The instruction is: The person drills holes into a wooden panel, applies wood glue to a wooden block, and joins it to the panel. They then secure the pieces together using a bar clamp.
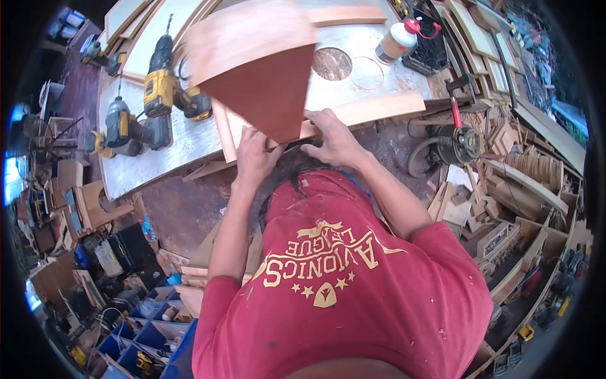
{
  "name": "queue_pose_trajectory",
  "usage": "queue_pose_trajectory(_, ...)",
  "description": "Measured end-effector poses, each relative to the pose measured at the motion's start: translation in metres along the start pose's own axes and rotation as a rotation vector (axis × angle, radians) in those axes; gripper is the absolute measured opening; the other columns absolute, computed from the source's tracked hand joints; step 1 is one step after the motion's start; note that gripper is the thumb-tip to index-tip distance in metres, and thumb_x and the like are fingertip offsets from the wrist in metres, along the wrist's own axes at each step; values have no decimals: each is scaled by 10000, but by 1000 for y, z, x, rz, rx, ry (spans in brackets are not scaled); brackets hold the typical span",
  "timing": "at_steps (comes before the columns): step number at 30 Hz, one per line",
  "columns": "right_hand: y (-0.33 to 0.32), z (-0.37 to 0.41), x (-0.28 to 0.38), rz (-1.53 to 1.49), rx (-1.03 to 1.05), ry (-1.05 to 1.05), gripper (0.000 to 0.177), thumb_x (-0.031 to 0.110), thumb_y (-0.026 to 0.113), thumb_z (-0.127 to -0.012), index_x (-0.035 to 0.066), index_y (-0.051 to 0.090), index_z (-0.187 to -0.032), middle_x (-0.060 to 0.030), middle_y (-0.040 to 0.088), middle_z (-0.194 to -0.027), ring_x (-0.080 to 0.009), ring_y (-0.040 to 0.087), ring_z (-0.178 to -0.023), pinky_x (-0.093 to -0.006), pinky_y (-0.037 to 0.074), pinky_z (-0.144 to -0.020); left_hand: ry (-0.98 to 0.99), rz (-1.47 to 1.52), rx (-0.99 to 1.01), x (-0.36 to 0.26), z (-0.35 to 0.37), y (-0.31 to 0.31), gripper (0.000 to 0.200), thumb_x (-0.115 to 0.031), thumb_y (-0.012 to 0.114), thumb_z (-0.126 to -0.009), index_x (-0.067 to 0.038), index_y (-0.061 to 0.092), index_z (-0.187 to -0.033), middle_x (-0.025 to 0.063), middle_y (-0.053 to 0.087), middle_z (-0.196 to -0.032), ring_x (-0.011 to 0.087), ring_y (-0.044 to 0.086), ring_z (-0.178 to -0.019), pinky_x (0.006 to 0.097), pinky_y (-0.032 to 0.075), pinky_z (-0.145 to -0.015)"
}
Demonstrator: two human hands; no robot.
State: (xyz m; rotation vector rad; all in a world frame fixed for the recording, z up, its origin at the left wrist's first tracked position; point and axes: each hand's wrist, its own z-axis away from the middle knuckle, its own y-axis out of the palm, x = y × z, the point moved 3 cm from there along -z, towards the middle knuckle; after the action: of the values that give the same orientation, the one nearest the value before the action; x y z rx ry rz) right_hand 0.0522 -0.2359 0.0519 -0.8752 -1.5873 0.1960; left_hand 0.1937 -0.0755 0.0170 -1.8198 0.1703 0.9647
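A wooden box (265, 95) with a pale upper face and a reddish-brown near face stands tilted at the near edge of the workbench, slightly blurred. My left hand (254, 155) grips its lower end from the left, fingers against the wood and thumb towards me. On the other side, my right hand (334, 139) holds the same lower end, with its thumb low and its fingers on the edge. The box's far side and underside are hidden. Pale wooden strips (385, 110) lie beside and under it along the bench edge.
Yellow-and-black cordless drills (161, 82) stand on the workbench (145, 170) at the left. A glue bottle (398, 41) with a red cap is at the back right, beside a black tray (428, 54). Wood offcuts (464, 202) and blue bins (154, 335) crowd the floor.
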Motion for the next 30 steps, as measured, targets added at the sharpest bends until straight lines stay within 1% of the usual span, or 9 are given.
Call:
queue_pose_trajectory(3,26,-21,-19,132,261,12,551,125,760,-749,78,611,-1278,-174,656,-1102,-368,563,-1096,-471,474,-952,38,73,-140,4,5,2,591,-144,833,-759,-13,596,-1285,117,691,-1082,322,610,-1123,519,427,-1097)
queue_pose_trajectory(4,28,-22,-18,52,309,161,540,128,767,-746,111,625,-1266,-174,650,-1151,-391,563,-1103,-467,461,-992,88,76,-166,8,8,4,702,-105,827,-756,30,500,-1363,119,691,-1090,327,620,-1113,568,354,-1156)
queue_pose_trajectory(7,37,-16,-30,-21,171,138,477,127,774,-748,131,662,-1211,-173,637,-1191,-402,550,-1139,-465,455,-1013,63,177,-239,22,19,7,693,-74,814,-758,17,497,-1367,130,694,-1091,343,635,-1089,559,354,-1156)
queue_pose_trajectory(8,37,-15,-29,-71,137,86,392,115,774,-762,121,692,-1145,-155,631,-1199,-387,540,-1167,-457,452,-1013,59,193,-252,24,20,8,681,-70,804,-768,18,491,-1366,140,699,-1079,356,645,-1070,559,346,-1164)
queue_pose_trajectory(13,46,-10,-43,-140,183,160,289,52,742,-795,117,717,-1075,-113,647,-1108,-320,582,-1091,-447,459,-965,47,221,-277,25,21,7,649,-69,795,-781,23,502,-1353,127,721,-1042,358,642,-1089,552,351,-1165)
queue_pose_trajectory(23,48,-9,-46,-141,132,65,259,32,734,-781,107,716,-1027,-114,648,-1051,-336,597,-1039,-448,473,-905,79,181,-295,28,22,12,592,-52,798,-768,43,540,-1293,98,740,-1014,353,634,-1100,543,354,-1169)
queue_pose_trajectory(26,48,-9,-45,-99,170,34,203,-28,653,-861,35,701,-1048,-85,665,-994,-210,652,-919,-348,545,-767,73,184,-277,28,23,12,569,-48,796,-766,39,554,-1273,96,739,-1014,353,635,-1096,543,357,-1168)
queue_pose_trajectory(28,47,-10,-49,-69,181,30,209,-26,652,-857,33,697,-1052,-88,661,-991,-214,649,-923,-354,543,-774,77,185,-275,28,22,12,559,-47,795,-765,36,561,-1265,96,739,-1012,351,636,-1092,543,360,-1165)
queue_pose_trajectory(30,50,-7,-58,-73,170,52,262,24,711,-789,84,701,-1045,-118,642,-1031,-319,603,-1021,-439,484,-890,78,187,-272,29,22,12,552,-46,795,-765,32,567,-1261,94,739,-1007,348,636,-1087,543,364,-1162)
